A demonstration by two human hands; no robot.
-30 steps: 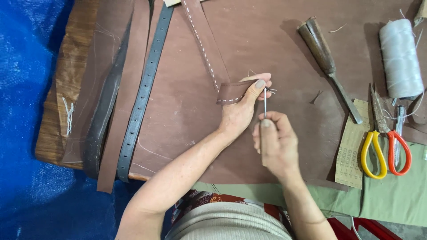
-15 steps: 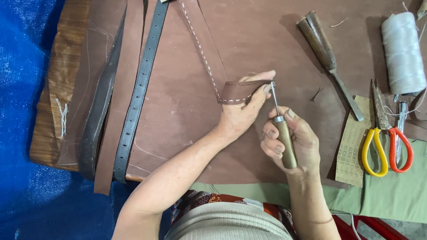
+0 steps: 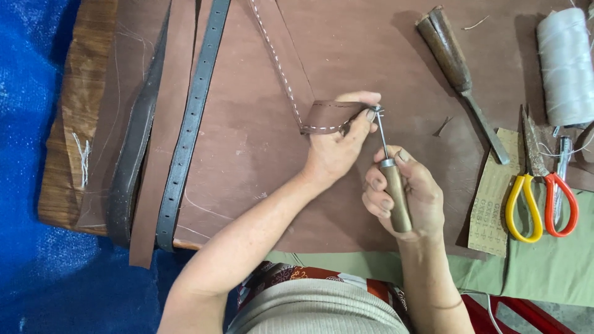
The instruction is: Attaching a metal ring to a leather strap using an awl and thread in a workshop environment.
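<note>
The folded end of the brown strap [image 3: 328, 117] is pinched by the left hand [image 3: 337, 148]; an awl [image 3: 391, 179], gripped by the right hand [image 3: 408, 201] at five o'clock, pricks its unstitched tip; stitching already runs alongside.

Both hands [image 3: 337, 145] [image 3: 405, 195] closed, near-touching.

1. A brown work board [image 3: 247, 161] carries the things; its worn wooden edge shows at the left.
2. A dark punched belt [image 3: 185, 142] and plain leather strips [image 3: 139, 136] lie along its left side.
3. A wooden-handled chisel [image 3: 458, 68] lies at upper right, a spool of white thread [image 3: 564, 65] beside it.
4. Scissors [image 3: 541, 198] with yellow and red handles lie near the right edge, beside a sandpaper strip [image 3: 489, 204].
</note>
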